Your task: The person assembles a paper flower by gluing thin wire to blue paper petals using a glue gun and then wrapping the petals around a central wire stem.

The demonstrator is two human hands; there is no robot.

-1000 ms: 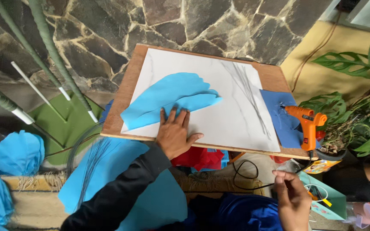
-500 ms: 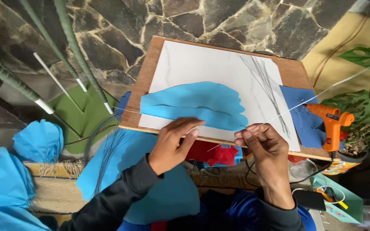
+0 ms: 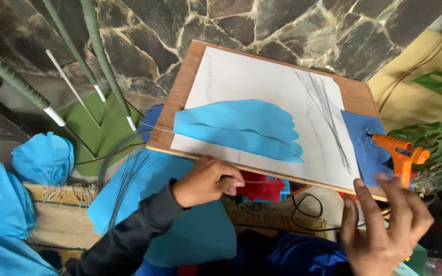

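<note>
Left hand (image 3: 208, 180) bare, no glove, no ring visible. Left forearm covered by a long dark sleeve (image 3: 124, 240), black or charcoal, plain knit-like fabric, cuff ending at the wrist. Right hand (image 3: 387, 230) bare, no glove, no ring or watch in view; wrist cut off by the lower frame edge, sleeve not visible there.

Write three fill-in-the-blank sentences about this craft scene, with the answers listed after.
1. The petal-shaped cutouts lying on the white sheet are ____ in colour.
2. The glue gun at the board's right end is ____.
3. The left hand pinches a thin ____ at the board's near edge, while the right hand is spread open.

Missing words: blue; orange; wire
</note>
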